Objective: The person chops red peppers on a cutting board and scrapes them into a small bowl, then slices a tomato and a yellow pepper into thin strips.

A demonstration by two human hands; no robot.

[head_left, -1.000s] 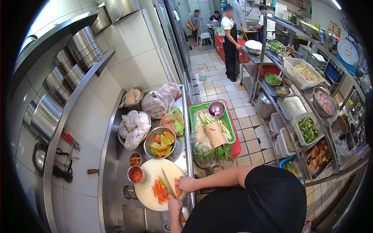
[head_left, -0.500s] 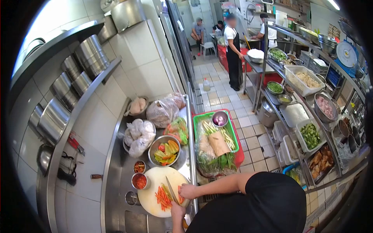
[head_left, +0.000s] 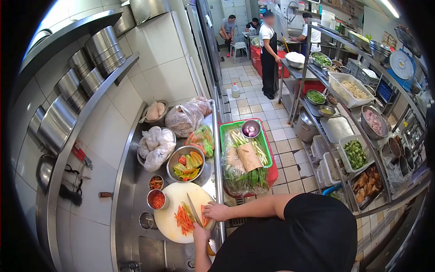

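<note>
On a round white cutting board (head_left: 170, 233), my left hand (head_left: 201, 234) grips a kitchen knife (head_left: 193, 208) near its handle, the blade pointing away across the board. My right hand (head_left: 216, 211) presses its fingers on a red bell pepper piece (head_left: 205, 220) just right of the blade. Left of the knife is a pile of red and orange pepper strips (head_left: 183, 221), with a few yellow-green ones. A steel cup of chopped red pepper (head_left: 158, 201) stands at the board's upper left edge. Beyond the board, a steel bowl (head_left: 169, 170) holds cut peppers in several colours.
Bagged food (head_left: 156, 143) crowds the counter's far end. A green crate (head_left: 224, 131) of vegetables stands right of the counter rail (head_left: 217, 167). A steel shelving rack (head_left: 297, 109) with food containers is at right. One person (head_left: 269, 54) stands in the aisle; others are farther back.
The view has shifted slightly, moving the whole scene left and up. The knife and both hands stay close together over the board, my right hand still on the pepper piece.
</note>
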